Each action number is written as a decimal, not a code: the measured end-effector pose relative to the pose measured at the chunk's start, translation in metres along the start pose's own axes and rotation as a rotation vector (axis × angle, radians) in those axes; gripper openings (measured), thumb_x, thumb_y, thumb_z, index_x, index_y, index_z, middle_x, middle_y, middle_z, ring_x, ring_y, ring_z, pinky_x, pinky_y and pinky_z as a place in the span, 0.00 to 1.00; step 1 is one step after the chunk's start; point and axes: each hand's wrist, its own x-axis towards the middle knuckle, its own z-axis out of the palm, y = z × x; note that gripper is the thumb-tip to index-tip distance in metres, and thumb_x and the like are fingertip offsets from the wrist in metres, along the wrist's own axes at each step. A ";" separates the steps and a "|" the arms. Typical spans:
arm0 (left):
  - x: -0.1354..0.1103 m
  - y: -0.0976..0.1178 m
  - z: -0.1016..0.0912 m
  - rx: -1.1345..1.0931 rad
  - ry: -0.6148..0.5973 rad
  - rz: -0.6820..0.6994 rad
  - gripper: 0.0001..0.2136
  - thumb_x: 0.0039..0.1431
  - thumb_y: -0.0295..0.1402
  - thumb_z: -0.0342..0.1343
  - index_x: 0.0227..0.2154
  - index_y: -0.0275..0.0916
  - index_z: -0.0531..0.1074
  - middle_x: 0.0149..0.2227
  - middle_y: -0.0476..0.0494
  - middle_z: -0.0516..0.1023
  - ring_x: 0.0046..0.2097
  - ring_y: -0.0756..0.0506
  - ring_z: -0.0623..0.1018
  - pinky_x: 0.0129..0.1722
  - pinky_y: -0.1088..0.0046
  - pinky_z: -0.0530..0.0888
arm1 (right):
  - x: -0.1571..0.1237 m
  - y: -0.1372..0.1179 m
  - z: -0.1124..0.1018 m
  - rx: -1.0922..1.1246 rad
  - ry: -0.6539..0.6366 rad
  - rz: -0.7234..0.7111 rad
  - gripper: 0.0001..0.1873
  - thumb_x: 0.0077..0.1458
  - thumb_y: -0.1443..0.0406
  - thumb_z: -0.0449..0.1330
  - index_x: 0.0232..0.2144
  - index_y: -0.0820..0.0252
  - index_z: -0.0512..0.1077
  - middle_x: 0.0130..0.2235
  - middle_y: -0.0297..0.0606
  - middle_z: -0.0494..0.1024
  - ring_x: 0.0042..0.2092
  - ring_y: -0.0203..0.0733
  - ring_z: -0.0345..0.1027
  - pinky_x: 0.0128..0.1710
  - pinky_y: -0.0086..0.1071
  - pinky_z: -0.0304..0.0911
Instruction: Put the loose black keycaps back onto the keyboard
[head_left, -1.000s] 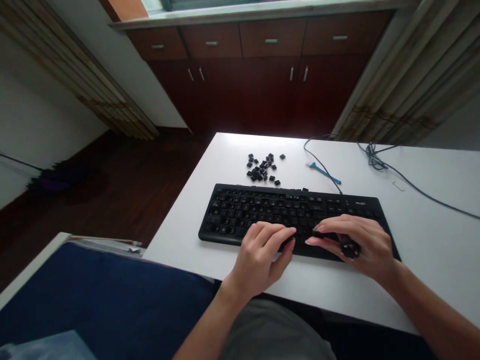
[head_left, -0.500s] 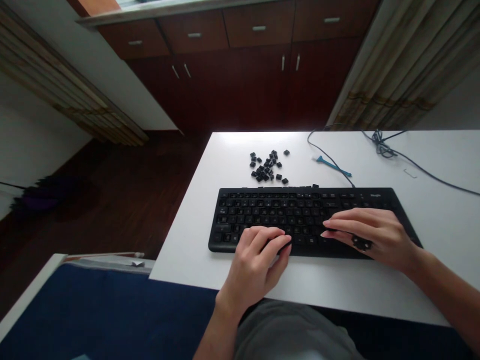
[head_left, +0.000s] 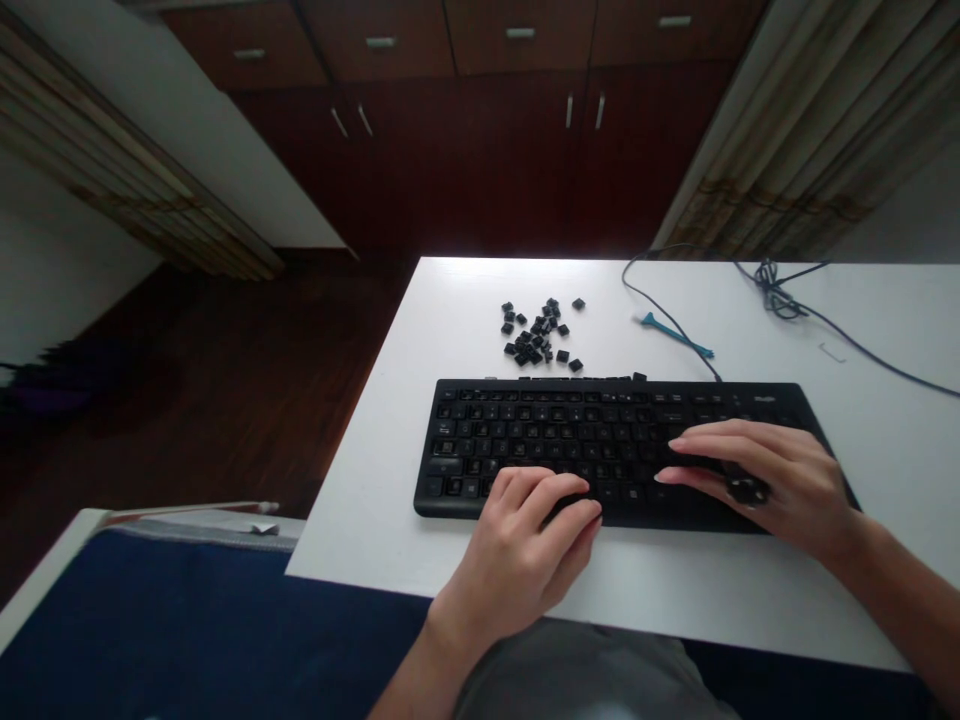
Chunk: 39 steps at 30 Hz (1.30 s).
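A patterned curtain (head_left: 150, 190) hangs in the upper left of the frame, with dark blue fabric (head_left: 187, 620) filling the lower left. A white table (head_left: 375, 490) runs from left of centre to the right edge. Near the frame's middle lies a loose cluster of black keycaps (head_left: 534, 340), just beyond the black keyboard (head_left: 585, 435), which stretches from centre to right, with gaps among its keys. The left hand (head_left: 525, 540), low in the centre, rests at the keyboard's near edge, fingers curled together; whether they pinch anything is hidden. Right of centre, behind the keyboard, lies a blue tool (head_left: 675, 335), beside a dark cable (head_left: 776, 295) bundled in the upper right. Below, the right hand (head_left: 795, 485) is over the keyboard's right part, thumb and fingertips slightly apart, a dark object (head_left: 748, 490) held within its grasp; its kind is unclear. A thin bent wire (head_left: 832, 354) lies beyond that hand.
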 end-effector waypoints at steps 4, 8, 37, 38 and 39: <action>-0.001 0.001 0.001 0.018 0.001 0.008 0.11 0.60 0.26 0.60 0.45 0.42 0.75 0.48 0.44 0.78 0.48 0.43 0.73 0.49 0.62 0.70 | -0.002 0.000 -0.001 0.042 -0.003 -0.017 0.20 0.48 0.67 0.73 0.44 0.54 0.75 0.36 0.36 0.84 0.34 0.42 0.79 0.34 0.33 0.75; -0.005 0.002 0.003 0.036 0.028 -0.014 0.10 0.60 0.25 0.60 0.44 0.42 0.75 0.48 0.44 0.78 0.49 0.44 0.73 0.50 0.62 0.70 | -0.005 -0.003 0.000 0.059 -0.042 -0.031 0.15 0.49 0.67 0.72 0.40 0.54 0.76 0.37 0.35 0.83 0.36 0.41 0.79 0.37 0.31 0.75; 0.000 0.003 -0.002 -0.010 0.009 -0.017 0.11 0.59 0.25 0.61 0.45 0.42 0.76 0.49 0.45 0.77 0.50 0.44 0.72 0.51 0.63 0.70 | 0.000 -0.021 0.027 -0.013 -0.232 -0.109 0.19 0.61 0.75 0.56 0.52 0.58 0.72 0.54 0.40 0.79 0.46 0.44 0.77 0.40 0.37 0.71; -0.001 0.002 -0.002 -0.011 0.006 -0.016 0.11 0.60 0.25 0.60 0.45 0.42 0.76 0.49 0.45 0.77 0.50 0.44 0.72 0.51 0.63 0.70 | 0.000 -0.022 0.028 -0.011 -0.244 -0.112 0.19 0.61 0.75 0.55 0.52 0.58 0.72 0.54 0.40 0.79 0.47 0.44 0.77 0.40 0.37 0.71; -0.001 0.002 -0.002 -0.010 0.004 -0.015 0.11 0.60 0.25 0.60 0.45 0.42 0.76 0.49 0.45 0.77 0.50 0.44 0.72 0.51 0.63 0.70 | 0.000 -0.023 0.029 -0.012 -0.250 -0.113 0.20 0.61 0.76 0.55 0.52 0.58 0.72 0.54 0.40 0.79 0.46 0.44 0.77 0.39 0.38 0.71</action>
